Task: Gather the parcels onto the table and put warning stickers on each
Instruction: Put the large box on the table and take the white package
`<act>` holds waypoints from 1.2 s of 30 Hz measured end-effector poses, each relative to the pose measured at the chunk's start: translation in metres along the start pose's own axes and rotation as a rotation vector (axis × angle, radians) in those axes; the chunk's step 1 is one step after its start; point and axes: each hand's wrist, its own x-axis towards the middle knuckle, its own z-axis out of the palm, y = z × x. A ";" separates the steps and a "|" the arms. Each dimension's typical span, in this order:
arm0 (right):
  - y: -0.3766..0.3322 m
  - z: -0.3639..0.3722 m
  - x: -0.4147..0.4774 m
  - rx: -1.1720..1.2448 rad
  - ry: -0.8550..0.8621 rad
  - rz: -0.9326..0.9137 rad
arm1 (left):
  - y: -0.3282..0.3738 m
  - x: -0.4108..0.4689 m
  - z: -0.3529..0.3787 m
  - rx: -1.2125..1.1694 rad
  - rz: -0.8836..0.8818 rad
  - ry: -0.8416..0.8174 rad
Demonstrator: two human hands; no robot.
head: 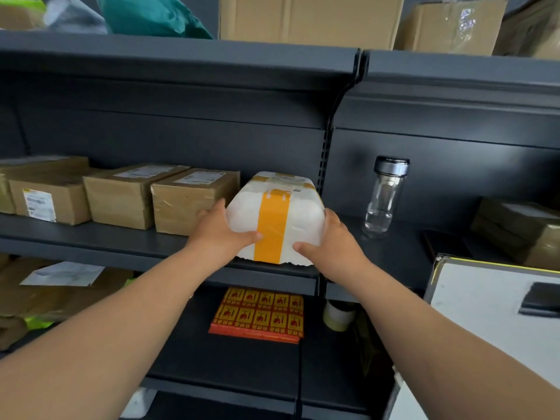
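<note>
hands, left [222,230] and right [328,237], outstretched, clasp white foam parcel [274,219] sides; fingers probably curled behind.

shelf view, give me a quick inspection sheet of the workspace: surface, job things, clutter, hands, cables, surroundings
surface: dark metal shelf, middle tier; no table in view.
job's things: white foam parcel with orange tape at the shelf's front edge; three brown taped boxes in a row to its left; sheet of red-and-yellow warning stickers on the tier below.
clutter: empty clear bottle upright right of the parcel; tape roll on the lower tier.
grippers: left hand and right hand grip the parcel's two sides.
cables: nothing seen.
surroundings: cardboard boxes and a teal bag on the top tier; white box at right.
</note>
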 end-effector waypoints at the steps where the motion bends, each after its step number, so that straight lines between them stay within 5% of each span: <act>1: 0.000 -0.003 -0.004 -0.002 0.012 -0.004 | 0.002 -0.004 -0.001 -0.005 0.026 0.001; 22: -0.085 -0.020 -0.230 -0.092 0.393 0.037 | -0.018 -0.166 -0.099 -0.259 0.422 -0.111; 36: -0.022 -0.120 -0.378 -0.187 0.673 0.293 | 0.083 -0.277 -0.026 -0.384 0.684 -0.376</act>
